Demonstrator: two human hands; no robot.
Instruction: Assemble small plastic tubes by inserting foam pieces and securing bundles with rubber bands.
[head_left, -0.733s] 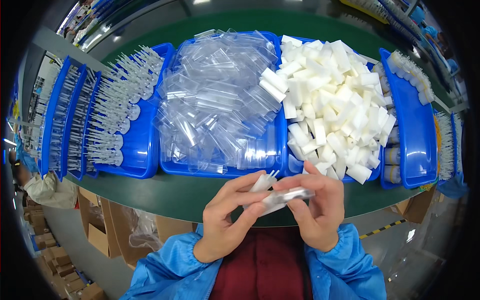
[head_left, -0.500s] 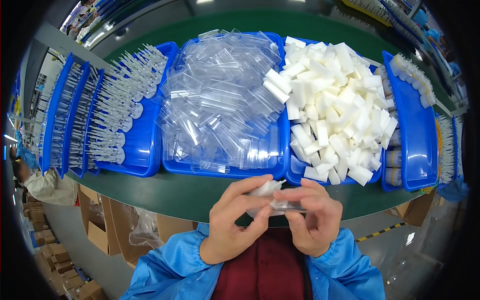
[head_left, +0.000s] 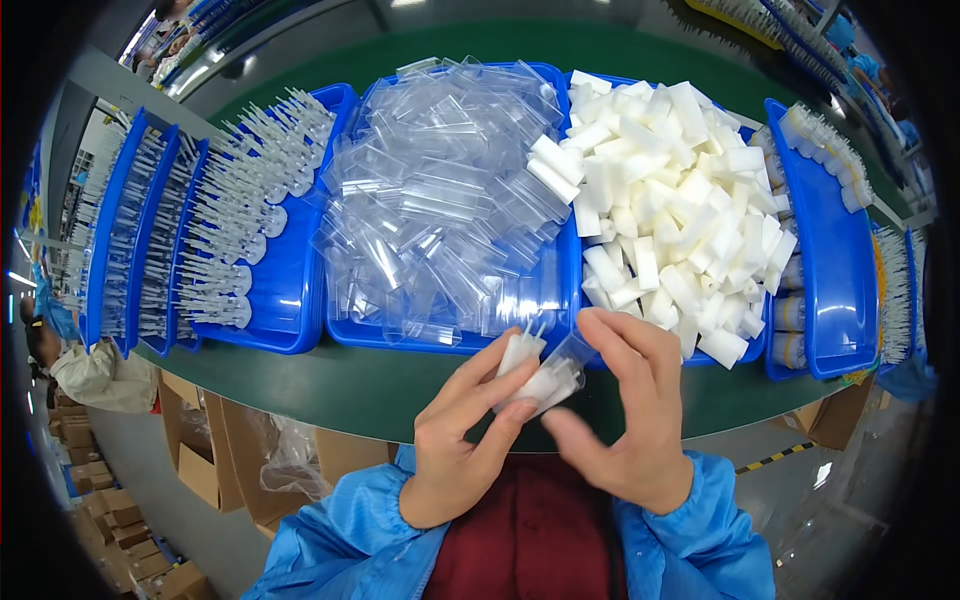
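Right hand has spread its grip beside clear plastic, while left hand clamps its grip on white pieces.

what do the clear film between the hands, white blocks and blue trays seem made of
Clear film: likely thin plastic, glossy; it is see-through and catches glints.
White blocks: probably foam, matte; they look opaque and softly shaded, though another soft material is possible.
Blue trays: apparently moulded plastic, smooth and shiny; bright reflections show on them.
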